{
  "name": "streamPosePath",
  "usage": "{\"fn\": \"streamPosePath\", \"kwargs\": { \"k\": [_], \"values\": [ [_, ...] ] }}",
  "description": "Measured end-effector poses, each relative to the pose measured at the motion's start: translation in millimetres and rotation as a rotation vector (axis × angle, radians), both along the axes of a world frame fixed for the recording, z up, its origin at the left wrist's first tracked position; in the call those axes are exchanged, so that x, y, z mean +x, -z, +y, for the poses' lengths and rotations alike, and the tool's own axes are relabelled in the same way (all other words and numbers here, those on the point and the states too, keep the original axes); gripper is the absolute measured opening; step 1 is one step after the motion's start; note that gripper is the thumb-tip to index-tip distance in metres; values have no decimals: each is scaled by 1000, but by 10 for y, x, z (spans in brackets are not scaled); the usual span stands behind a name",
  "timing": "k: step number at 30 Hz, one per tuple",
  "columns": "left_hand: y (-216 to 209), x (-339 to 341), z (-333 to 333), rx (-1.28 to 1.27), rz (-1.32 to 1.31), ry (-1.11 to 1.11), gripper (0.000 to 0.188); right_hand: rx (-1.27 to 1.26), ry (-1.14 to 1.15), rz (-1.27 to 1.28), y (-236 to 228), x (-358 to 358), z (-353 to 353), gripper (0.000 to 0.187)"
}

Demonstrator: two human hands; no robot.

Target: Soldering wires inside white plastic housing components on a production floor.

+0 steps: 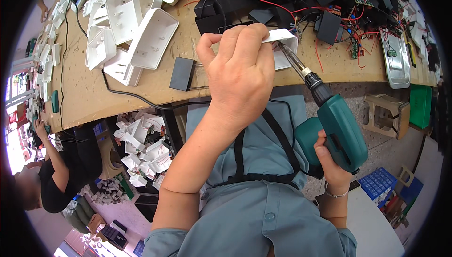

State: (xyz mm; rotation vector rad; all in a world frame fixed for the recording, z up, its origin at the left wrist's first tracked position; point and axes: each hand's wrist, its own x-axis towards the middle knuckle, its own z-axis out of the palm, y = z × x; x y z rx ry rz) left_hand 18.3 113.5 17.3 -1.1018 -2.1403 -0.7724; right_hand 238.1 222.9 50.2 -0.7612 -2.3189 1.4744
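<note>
My left hand [242, 71] is closed on a white plastic casing [283, 35] over the table's near edge. The fingers curl over its top, and most of the casing is hidden behind them. In my right hand [332, 163] is a green pistol-shaped power tool [343, 132], with a black collar and a slim metal nose. The tip of the nose reaches into the casing's open side; what it touches there is too small to tell. Left of my left hand, a black block [182, 73] with thin metal rods lies on the table.
White plastic casings [153, 38] are heaped at the back left. Black casings, red wires and circuit boards pile up at the back right, near a metal tray [396, 64]. A black cable [136, 100] crosses the near edge. Another person [59, 172] works at left.
</note>
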Motion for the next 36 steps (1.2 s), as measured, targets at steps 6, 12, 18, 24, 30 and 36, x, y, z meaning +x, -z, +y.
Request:
{"fn": "streamPosePath", "kwargs": {
  "k": [6, 12, 18, 24, 30, 36],
  "values": [
    [-12, 1, -10, -19, 4, -5, 7, 14, -10, 28, 0, -6, -7, 28],
    [-20, 8, -7, -25, 1, -13, 7, 10, -8, 65, -75, -91, -30, 27],
    [-1, 18, 9, -8, 1, -4, 4, 50, -35, 37, -62, -36, -21, 26],
    [-9, 24, 7, -14, -5, -4, 4, 13, 33, 66, -56, -26, -53, 25],
    [-6, 21, 8, -12, -1, -1, 5, -43, 35, 63, -70, -74, -59, 26],
    [-16, 19, 5, -13, -5, 3, 5, 117, -38, 40, -30, -59, -24, 28]
  ]
}}
